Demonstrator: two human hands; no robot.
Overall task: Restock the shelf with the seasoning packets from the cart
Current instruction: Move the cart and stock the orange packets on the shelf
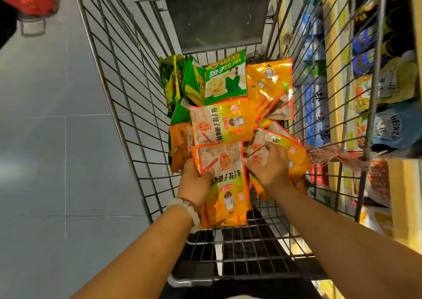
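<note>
Head cam looks straight down into the wire cart (127, 106), both arms reaching in. The left hand (197, 180) grips an orange seasoning packet (228, 184) by its left edge, thumb lying over the front, and there looks to be at least one more packet stacked behind it. The right hand (270, 168) has its fingers spread fairly flat on the orange packets (290, 152) just to the right of that one, touching them but not really closed around anything yet.

Beyond both hands there's a loose heap: another orange packet (222, 121) face up, a green packet (226, 79) further out, more green ones off to the left of that. The shelf (342, 74) runs along the right side of the cart, past the right hand, already loaded with bags.

If I were doing this, I'd use the right hand to slide same-kind packets over onto the left hand's stack, all facing one way, so you lift a tidy bundle instead of singles. These things look slick and floppy, so square up the edges before lifting or the middle ones will slip out.
</note>
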